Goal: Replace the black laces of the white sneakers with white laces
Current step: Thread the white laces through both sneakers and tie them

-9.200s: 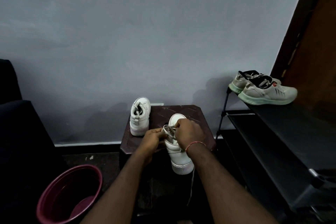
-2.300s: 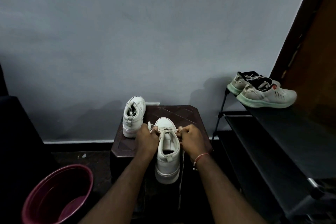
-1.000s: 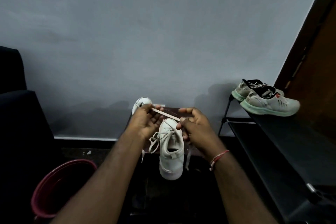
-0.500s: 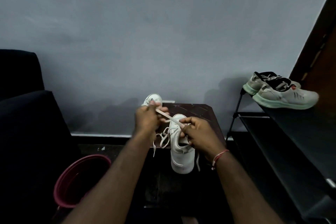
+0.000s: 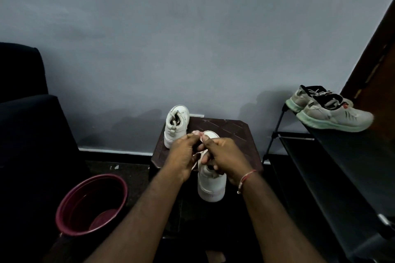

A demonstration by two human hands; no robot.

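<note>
While half a second ago the two hands were held apart with a piece of lace stretched straight between them, now they have come together over the near sneaker (image 5: 211, 186), and their fingertips almost touch above its tongue. The left hand (image 5: 183, 156) has its fingers curled and pinches the white lace (image 5: 199, 156) from the left side; the right hand (image 5: 224, 156), which wears a red thread on the wrist, pinches the same lace from the right side. The lace is not tight any more. It hangs in a soft bend between the palms and goes down toward the opening of the shoe. I judge from this that the threading of this sneaker is finished and that the person is now making the knot or the bow, though the crossing itself is hidden behind the fingers. The near sneaker stands on the front edge of the dark stool (image 5: 235, 134) with its heel toward the person, as it stood a moment ago. The far sneaker (image 5: 176, 126) stands at the back left corner, well apart from the hands, and I cannot tell how far its lacing is done. No black lace shows on the stool.
</note>
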